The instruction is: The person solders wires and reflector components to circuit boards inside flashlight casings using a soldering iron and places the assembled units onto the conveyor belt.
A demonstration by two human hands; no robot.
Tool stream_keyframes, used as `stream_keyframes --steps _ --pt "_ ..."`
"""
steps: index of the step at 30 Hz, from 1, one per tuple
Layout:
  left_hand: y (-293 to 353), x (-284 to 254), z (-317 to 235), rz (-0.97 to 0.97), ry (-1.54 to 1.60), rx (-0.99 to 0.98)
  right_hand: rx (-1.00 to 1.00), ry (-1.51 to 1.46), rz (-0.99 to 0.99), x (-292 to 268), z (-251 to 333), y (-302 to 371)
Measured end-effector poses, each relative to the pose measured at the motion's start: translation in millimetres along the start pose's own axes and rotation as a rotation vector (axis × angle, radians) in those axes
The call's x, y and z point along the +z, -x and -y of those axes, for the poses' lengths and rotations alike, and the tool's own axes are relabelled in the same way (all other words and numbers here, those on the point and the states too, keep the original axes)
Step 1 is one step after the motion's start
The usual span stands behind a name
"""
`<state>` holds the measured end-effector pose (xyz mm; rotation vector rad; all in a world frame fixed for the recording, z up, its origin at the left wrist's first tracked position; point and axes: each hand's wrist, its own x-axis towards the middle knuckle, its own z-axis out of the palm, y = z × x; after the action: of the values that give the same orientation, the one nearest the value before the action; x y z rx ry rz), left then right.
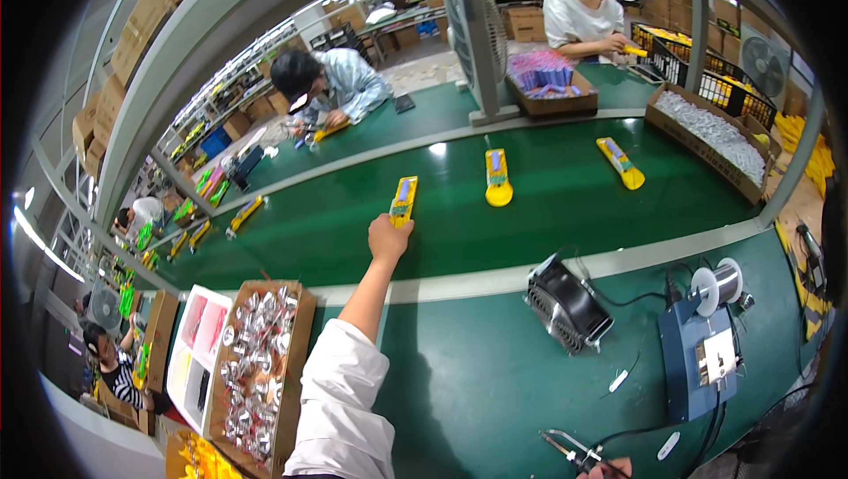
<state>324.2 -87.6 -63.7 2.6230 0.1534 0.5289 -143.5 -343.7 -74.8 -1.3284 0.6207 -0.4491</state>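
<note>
My left hand (pixel 389 238) reaches forward over the green conveyor belt (pixel 318 227), its fingers closed on the near end of a yellow plastic housing (pixel 404 200). A purple cylindrical cell and a small green circuit board sit in that housing. At the lower edge my right hand (pixel 611 469), mostly cut off by the picture, is closed on a soldering iron (pixel 579 454) whose thin metal tip points left. Two similar housings, a middle one (pixel 497 180) and a right one (pixel 621 163), lie farther right on the belt.
A carton of shiny metal reflector parts (pixel 261 364) and a white foam box (pixel 196 338) stand left. On the bench are a small black fan (pixel 570 302) and a blue solder feeder (pixel 689 364) with its solder spool (pixel 716 286). Co-workers sit across the belt.
</note>
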Motion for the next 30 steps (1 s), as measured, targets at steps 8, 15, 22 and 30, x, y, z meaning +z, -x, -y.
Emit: stream_keyframes --steps 8,15,22,30 --pt "-14 43 -81 -0.261 0.126 0.335 -0.015 0.047 0.039 -5 14 -1" --pt "6 70 -127 0.308 0.023 0.102 -0.026 0.097 0.078 3 22 -3" --pt "57 9 -97 0.307 0.084 0.105 -0.110 0.047 -0.037 8 10 -3" --pt "232 -143 -2 0.423 0.138 0.116 -0.054 0.034 -0.059 15 19 1"
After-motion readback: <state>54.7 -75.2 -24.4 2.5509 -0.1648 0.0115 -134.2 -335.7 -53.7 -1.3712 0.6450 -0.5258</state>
